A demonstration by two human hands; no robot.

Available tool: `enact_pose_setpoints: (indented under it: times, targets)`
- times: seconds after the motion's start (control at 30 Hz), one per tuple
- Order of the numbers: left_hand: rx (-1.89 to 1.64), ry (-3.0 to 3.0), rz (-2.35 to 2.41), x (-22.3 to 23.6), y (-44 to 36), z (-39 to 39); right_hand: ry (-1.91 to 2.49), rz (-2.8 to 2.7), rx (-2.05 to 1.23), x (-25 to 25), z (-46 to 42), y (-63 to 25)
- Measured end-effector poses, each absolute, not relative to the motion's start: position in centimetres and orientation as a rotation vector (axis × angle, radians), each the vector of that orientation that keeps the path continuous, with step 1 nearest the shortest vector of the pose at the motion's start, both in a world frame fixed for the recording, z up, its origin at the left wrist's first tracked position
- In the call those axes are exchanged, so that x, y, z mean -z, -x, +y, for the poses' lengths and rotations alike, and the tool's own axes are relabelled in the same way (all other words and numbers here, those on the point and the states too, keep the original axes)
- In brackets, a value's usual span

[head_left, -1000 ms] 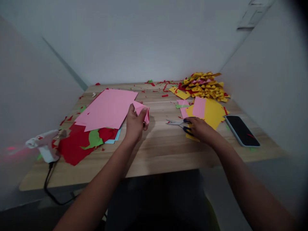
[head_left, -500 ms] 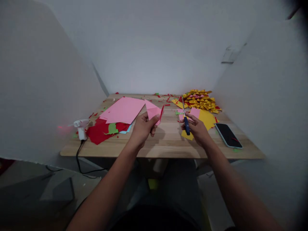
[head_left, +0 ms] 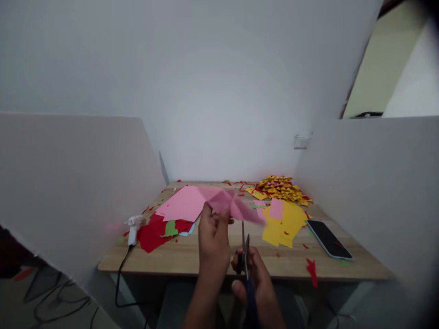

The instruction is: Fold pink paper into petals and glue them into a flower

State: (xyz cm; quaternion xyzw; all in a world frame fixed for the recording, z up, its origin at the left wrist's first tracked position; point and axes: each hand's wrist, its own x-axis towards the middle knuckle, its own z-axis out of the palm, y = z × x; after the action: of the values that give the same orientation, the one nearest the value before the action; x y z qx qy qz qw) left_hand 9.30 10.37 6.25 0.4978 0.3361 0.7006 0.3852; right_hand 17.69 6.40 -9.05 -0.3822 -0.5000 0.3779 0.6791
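My left hand (head_left: 213,240) is raised over the table's front edge, its fingers pinched on a folded pink paper (head_left: 233,205) that looks smeared by motion. Just right of it and lower, my right hand (head_left: 255,278) grips blue-handled scissors (head_left: 245,256), their blades pointing up toward the pink paper's lower edge. The two hands nearly touch.
The wooden table (head_left: 212,256) carries a pink sheet (head_left: 183,204) on red and green paper (head_left: 154,230) at the left, a white glue gun (head_left: 133,226) with a cable, yellow sheets (head_left: 284,221), a heap of yellow and red folded pieces (head_left: 281,188) and a phone (head_left: 328,238). White partitions flank the table.
The view tilted up and back. My right hand lifted the scissors off the table and brought them in beside my left hand, which raised the pink paper.
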Motion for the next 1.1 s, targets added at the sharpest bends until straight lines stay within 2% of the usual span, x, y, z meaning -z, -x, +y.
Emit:
enact_pose_setpoints:
  times: [0.17,0.47,0.83,1.1]
  targets:
    - [-1.817,-1.064,0.826,-5.8,-8.6,8.7,1.004,-1.205,-0.678,6.9,4.8,-17.8]
    - [-1.596,-1.283,0.936,-7.0,-6.8,6.2,1.089,-1.323,-0.918,2.0,2.6,-18.9]
    - [-1.438,-1.374,1.02,-7.0,-7.0,4.0,0.635,-1.207,-1.219,-1.2,1.6,-18.7]
    - [-1.52,-1.409,0.999,-6.9,-7.3,4.1,0.82,-1.315,-1.06,-2.4,0.1,-18.8]
